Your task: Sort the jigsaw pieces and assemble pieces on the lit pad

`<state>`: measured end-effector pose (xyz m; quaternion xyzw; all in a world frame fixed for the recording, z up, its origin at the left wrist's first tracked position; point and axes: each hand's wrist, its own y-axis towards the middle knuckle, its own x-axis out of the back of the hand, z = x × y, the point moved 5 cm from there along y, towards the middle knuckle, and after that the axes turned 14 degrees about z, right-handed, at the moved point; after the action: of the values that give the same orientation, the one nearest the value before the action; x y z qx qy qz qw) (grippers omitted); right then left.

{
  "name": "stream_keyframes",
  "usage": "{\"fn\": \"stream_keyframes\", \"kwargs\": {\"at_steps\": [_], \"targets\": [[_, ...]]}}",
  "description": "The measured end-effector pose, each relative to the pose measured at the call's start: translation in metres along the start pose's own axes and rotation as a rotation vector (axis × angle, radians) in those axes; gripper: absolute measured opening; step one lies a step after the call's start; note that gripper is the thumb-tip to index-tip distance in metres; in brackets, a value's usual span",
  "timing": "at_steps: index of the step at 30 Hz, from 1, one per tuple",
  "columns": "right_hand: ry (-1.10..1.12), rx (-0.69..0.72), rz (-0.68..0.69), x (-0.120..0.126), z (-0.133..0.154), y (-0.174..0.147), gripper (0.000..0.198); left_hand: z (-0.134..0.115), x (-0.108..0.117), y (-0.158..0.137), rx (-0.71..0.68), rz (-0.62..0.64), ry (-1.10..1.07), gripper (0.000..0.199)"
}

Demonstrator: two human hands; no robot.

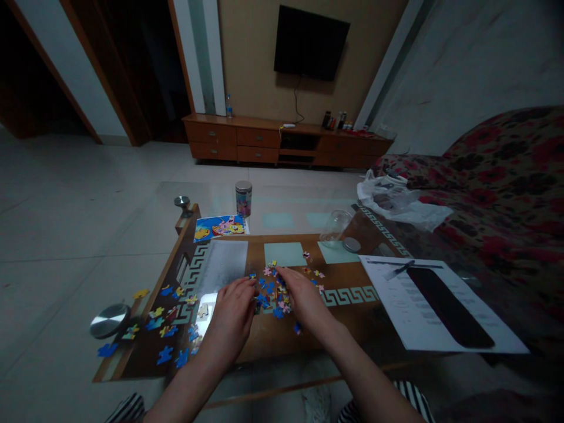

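A loose pile of jigsaw puzzle pieces (278, 313), blue, pink and yellow, lies on the glass table between my two hands. My left hand (233, 308) is at the pile's left side, its fingers bent and drawn together; whatever they hold is hidden. A small blue piece (252, 275) shows just beyond its knuckles. From the right, my right hand (305, 298) reaches over the pile with fingers stretched out, touching or just above the pieces. Further left, more puzzle pieces (165, 355) are spread apart. Behind them lies a colourful cartoon picture sheet (207, 230).
A printed tin (244, 200) stands at the far side. A clear plastic jar (337, 226) lies beside a round lid (351, 245). On the right, a dark phone-like slab (447, 305) and a pen (400, 269) rest on papers (392, 311). A plastic bag (396, 200) is beyond.
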<state>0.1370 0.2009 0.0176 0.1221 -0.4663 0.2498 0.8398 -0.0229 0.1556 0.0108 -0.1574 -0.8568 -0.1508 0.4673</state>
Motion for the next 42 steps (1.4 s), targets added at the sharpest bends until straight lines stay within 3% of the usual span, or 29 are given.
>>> {"fn": "stream_keyframes", "kwargs": {"at_steps": [6, 10, 15, 20, 24, 27, 34, 36, 39, 42], "targets": [[-0.076, -0.240, -0.222, 0.030, -0.060, -0.018, 0.059, 0.001, 0.001, -0.003, -0.014, -0.019, 0.010, 0.026], [-0.102, -0.250, -0.198, 0.035, -0.088, -0.007, 0.061, 0.002, -0.001, -0.003, -0.012, -0.010, 0.019, 0.024], [-0.112, -0.175, -0.141, 0.021, -0.073, 0.008, 0.062, 0.003, -0.001, -0.001, 0.000, 0.000, 0.015, 0.023], [-0.083, -0.074, -0.117, 0.020, -0.047, -0.006, 0.061, 0.003, 0.000, -0.001, 0.015, 0.013, 0.016, 0.021], [-0.047, -0.257, -0.245, 0.047, -0.066, -0.029, 0.060, 0.001, 0.001, -0.003, -0.006, -0.001, 0.022, 0.023], [-0.025, -0.313, -0.205, 0.049, -0.076, -0.037, 0.058, 0.001, 0.001, -0.004, -0.014, -0.009, 0.023, 0.023], [0.043, -0.099, -0.063, 0.019, -0.039, -0.018, 0.059, 0.002, -0.003, -0.004, -0.016, -0.013, 0.040, 0.023], [0.046, -0.138, -0.114, 0.028, -0.042, -0.020, 0.062, 0.003, -0.004, -0.004, -0.023, -0.025, 0.047, 0.023], [-0.011, -0.301, -0.195, 0.050, -0.061, -0.034, 0.063, 0.003, -0.004, -0.005, -0.041, -0.038, 0.058, 0.023], [-0.029, -0.389, -0.181, 0.061, -0.076, -0.048, 0.063, 0.003, -0.006, -0.005, -0.052, -0.029, 0.064, 0.024]]}}
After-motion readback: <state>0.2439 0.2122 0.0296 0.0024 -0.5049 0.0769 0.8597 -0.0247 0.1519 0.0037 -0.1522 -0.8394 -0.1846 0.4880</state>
